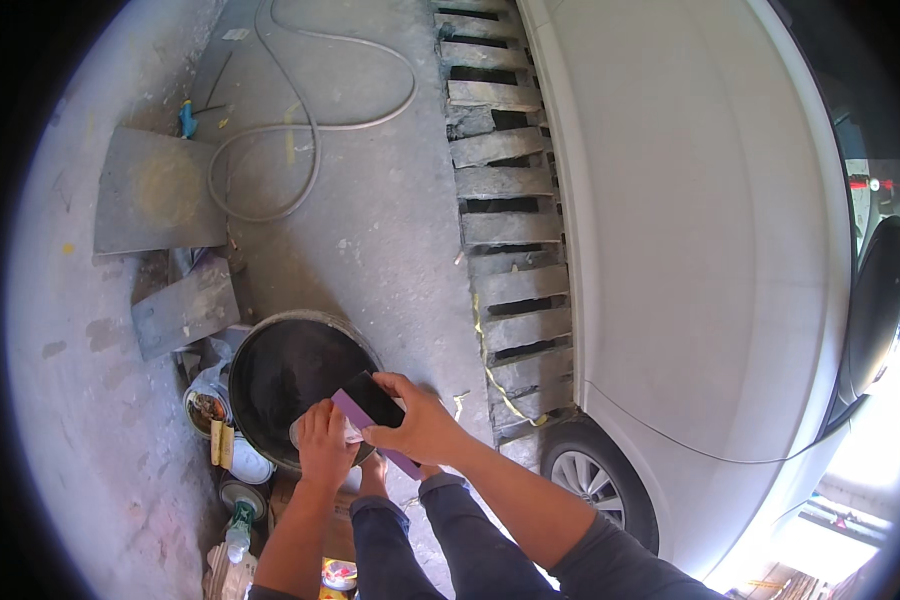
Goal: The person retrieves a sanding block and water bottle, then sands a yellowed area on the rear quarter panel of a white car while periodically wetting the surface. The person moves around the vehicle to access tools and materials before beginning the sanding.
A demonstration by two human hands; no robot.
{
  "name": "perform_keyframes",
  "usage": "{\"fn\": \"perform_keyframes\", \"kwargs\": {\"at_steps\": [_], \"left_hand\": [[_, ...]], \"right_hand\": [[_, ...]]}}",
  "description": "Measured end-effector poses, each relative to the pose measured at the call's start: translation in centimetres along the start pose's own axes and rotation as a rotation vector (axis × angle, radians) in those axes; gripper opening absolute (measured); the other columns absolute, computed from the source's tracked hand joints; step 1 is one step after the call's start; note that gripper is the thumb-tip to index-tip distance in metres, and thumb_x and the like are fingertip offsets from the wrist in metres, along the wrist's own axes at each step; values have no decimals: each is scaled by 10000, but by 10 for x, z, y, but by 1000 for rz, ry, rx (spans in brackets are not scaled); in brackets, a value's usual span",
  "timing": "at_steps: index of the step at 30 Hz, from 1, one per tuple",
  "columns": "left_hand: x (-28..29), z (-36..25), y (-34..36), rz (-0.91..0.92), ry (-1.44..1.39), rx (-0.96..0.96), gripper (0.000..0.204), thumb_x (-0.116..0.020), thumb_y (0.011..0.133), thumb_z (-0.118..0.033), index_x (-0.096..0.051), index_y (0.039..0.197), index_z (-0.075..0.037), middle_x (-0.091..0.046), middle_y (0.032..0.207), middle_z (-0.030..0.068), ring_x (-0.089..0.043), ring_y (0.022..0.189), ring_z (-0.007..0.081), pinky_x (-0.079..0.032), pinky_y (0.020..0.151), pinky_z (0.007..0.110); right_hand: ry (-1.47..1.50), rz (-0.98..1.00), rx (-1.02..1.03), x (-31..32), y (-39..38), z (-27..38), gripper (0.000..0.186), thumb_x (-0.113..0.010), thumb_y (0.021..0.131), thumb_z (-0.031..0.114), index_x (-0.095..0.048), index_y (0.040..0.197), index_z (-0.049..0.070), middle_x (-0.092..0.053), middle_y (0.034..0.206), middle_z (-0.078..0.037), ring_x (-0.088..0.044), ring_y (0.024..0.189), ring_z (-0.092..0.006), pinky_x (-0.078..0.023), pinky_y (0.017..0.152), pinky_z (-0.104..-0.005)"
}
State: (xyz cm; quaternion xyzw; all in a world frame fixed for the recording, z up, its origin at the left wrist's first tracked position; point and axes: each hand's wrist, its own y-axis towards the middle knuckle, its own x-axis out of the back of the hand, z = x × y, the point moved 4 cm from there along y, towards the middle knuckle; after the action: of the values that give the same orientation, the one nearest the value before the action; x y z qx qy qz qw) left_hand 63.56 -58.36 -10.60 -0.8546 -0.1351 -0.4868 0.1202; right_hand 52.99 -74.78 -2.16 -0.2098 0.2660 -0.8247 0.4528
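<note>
My right hand is closed around a black block, its thumb across the near side. Along the block runs a purple strip, which shows again below my thumb; it looks like a sanding block with abrasive paper. Beside it my left hand is closed, fingers curled, right next to the block. Something whitish shows between the two hands, too small to name. Both hands are over the near right side of a round black tub of dark liquid.
A white car body with a wheel stands on the right, beside a slatted floor grate. A grey hose loops across the floor. Flat boards, an open can and a green-labelled bottle sit along the left wall.
</note>
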Motion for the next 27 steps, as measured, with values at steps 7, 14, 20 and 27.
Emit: {"fn": "perform_keyframes", "kwargs": {"at_steps": [7,14,20,27], "left_hand": [[16,0,19,188,-505,59,654,-806,672,-152,-573,1273,-44,-614,1252,172,-574,1181,377,-440,1026,465],[41,10,28,594,-527,-180,615,-818,703,-114,-603,1279,-98,-619,1292,126,-567,1221,347,-431,1057,421],[42,7,18,1005,-472,-209,640,-810,691,-80,-606,1296,-133,-647,1271,105,-564,1219,340,-444,1044,424],[9,65,16,422,-623,281,758,-840,706,-97,-482,1371,-35,-615,1276,164,-597,1216,307,-452,1040,370]], "right_hand": [[-477,10,281,-17,-35,10,827,-803,730,290,-445,1430,33,-549,1319,-214,-469,1298,-439,-460,1046,-482],[-1019,402,1045,-26,-74,23,455,-662,823,180,-575,1255,62,-593,1201,-133,-463,1317,-403,-536,952,-442],[-1040,700,1384,-20,-106,32,344,-635,831,154,-609,1167,85,-598,1217,-112,-474,1333,-363,-516,969,-397],[-850,481,884,8,-81,54,583,-709,730,160,-585,1296,90,-546,1333,-110,-437,1350,-408,-516,1017,-429]]}}
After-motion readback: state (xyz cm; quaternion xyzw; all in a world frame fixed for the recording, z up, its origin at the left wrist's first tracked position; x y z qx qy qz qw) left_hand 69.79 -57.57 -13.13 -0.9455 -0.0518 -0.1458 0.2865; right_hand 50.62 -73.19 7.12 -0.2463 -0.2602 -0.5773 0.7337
